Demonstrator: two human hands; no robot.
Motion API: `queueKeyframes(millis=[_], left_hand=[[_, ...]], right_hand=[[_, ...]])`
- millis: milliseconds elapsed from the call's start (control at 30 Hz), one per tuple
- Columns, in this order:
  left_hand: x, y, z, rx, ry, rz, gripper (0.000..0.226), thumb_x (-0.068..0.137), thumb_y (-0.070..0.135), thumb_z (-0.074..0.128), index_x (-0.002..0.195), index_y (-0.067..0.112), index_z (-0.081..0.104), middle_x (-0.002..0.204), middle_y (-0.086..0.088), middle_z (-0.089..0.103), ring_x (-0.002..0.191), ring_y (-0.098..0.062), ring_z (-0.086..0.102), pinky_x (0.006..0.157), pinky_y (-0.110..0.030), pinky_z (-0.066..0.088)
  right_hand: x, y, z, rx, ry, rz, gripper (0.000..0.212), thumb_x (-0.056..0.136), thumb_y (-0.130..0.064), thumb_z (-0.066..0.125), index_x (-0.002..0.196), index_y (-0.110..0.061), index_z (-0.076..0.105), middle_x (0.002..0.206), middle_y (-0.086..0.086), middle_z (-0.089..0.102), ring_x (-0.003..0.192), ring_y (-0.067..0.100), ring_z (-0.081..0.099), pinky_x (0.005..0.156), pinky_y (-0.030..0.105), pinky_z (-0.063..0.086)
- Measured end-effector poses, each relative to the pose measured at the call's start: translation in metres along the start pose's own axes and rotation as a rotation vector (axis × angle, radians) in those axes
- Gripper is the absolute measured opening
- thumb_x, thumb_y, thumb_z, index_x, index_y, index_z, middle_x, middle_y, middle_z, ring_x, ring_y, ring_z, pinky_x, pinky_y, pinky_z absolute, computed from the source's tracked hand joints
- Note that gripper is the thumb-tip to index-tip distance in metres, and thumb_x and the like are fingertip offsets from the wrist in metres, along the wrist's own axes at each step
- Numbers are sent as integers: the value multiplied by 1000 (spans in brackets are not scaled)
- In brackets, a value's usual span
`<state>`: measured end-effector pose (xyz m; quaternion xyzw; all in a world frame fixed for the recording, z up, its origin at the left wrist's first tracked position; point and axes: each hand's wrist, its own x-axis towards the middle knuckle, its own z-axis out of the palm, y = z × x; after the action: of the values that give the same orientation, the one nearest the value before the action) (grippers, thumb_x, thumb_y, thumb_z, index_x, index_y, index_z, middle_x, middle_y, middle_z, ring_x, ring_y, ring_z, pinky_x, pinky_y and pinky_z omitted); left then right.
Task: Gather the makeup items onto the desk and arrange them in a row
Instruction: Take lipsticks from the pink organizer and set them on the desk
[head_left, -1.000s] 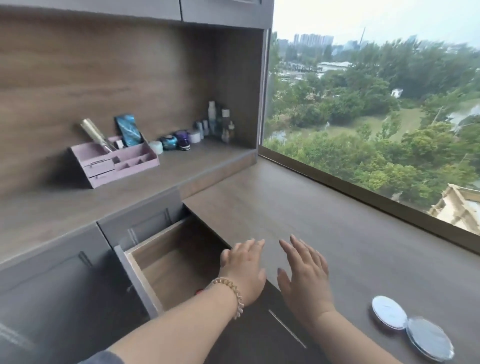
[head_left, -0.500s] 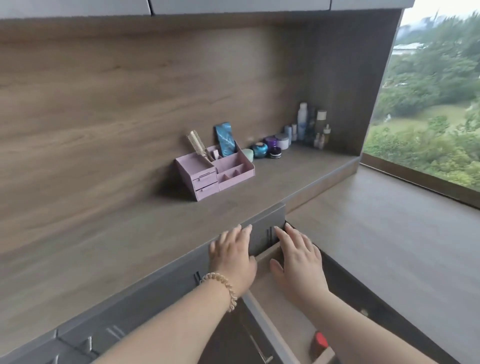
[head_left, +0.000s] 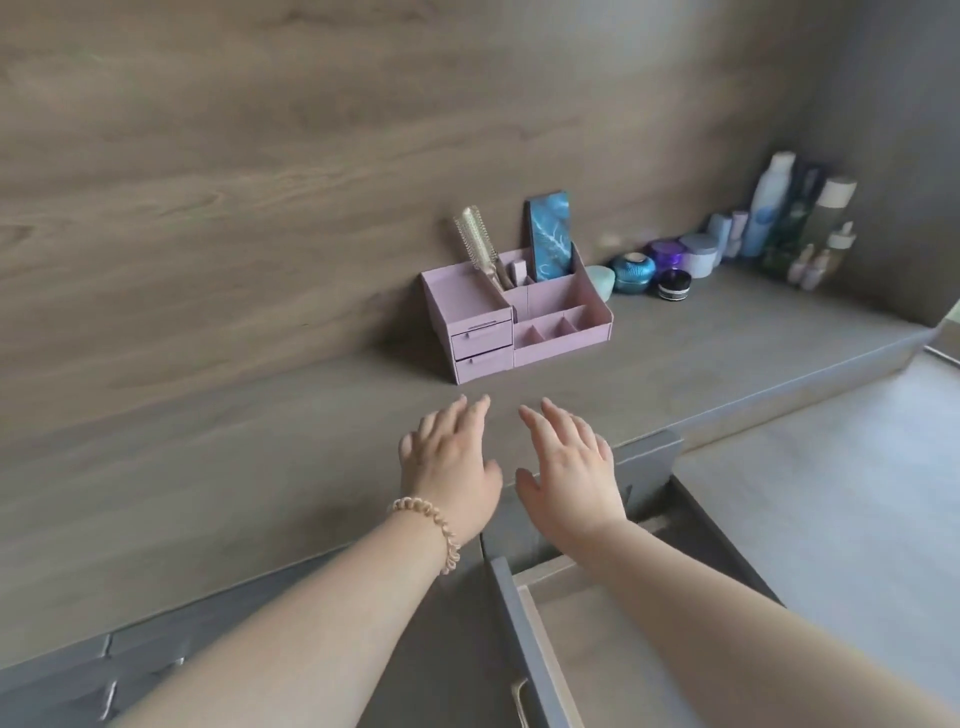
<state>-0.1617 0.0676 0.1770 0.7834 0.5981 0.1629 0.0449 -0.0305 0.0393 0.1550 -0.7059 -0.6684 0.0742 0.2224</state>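
Observation:
A pink organiser (head_left: 514, 325) stands on the raised wooden shelf (head_left: 260, 467) against the back wall. It holds a round hairbrush (head_left: 477, 241) and a blue patterned box (head_left: 549, 235). To its right sit a mint jar (head_left: 601, 279), a teal jar (head_left: 632, 273), a small black jar (head_left: 674, 285), a purple jar (head_left: 666, 253), a pale jar (head_left: 700, 253) and several bottles (head_left: 769, 208) in the corner. My left hand (head_left: 452, 462), with a bead bracelet, and my right hand (head_left: 569, 467) hover palm-down over the shelf's front edge, fingers spread, holding nothing.
An open drawer (head_left: 587, 639) juts out below my right forearm. The lower desk surface (head_left: 841, 499) lies to the right, a step down from the shelf. Grey drawer fronts (head_left: 130, 675) run along the bottom left.
My view has swung left and closer to the shelf. Both hands have moved from above the open drawer up over the shelf's front edge, nearer the organiser. The window and compact mirror have left view.

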Motion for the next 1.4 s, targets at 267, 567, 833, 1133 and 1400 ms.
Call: queueKeyframes(millis=[267, 567, 833, 1133, 1400], left_hand=[[69, -33, 24, 92, 48, 11, 70, 83, 24, 54, 145, 30, 21, 158, 3, 14, 142, -18, 16, 109, -40, 19], [144, -66, 52, 194, 126, 139, 78, 80, 12, 52, 148, 21, 15, 159, -1, 10, 145, -19, 12, 108, -39, 23], [162, -80, 75, 177, 276, 250, 70, 71, 12, 54, 139, 15, 39, 145, -6, 43, 127, -24, 47, 86, -37, 42], [178, -98, 77, 158, 401, 431, 65, 70, 10, 52, 135, 12, 47, 138, -11, 52, 124, -27, 52, 86, -37, 37], [177, -93, 80, 148, 402, 389, 69, 66, 13, 52, 134, 13, 45, 138, -10, 52, 123, -25, 52, 83, -37, 34]], right_hand=[[65, 12, 38, -53, -46, -66, 67, 86, -29, 50, 146, -26, 21, 157, 0, 17, 142, 18, 15, 112, 36, 15], [129, 8, 70, -199, -31, -100, 66, 87, -26, 48, 146, -25, 18, 156, 0, 17, 142, 21, 11, 111, 40, 13], [157, 8, 99, -357, 109, -152, 64, 67, -15, 63, 130, -13, 51, 126, 4, 56, 125, 29, 46, 102, 48, 36], [171, 9, 98, -435, 189, -248, 45, 70, -12, 40, 113, -11, 54, 113, 7, 58, 122, 30, 46, 102, 46, 32], [171, 10, 108, -417, 291, -242, 41, 72, -13, 38, 109, -14, 56, 107, 1, 61, 110, 27, 51, 101, 43, 27]])
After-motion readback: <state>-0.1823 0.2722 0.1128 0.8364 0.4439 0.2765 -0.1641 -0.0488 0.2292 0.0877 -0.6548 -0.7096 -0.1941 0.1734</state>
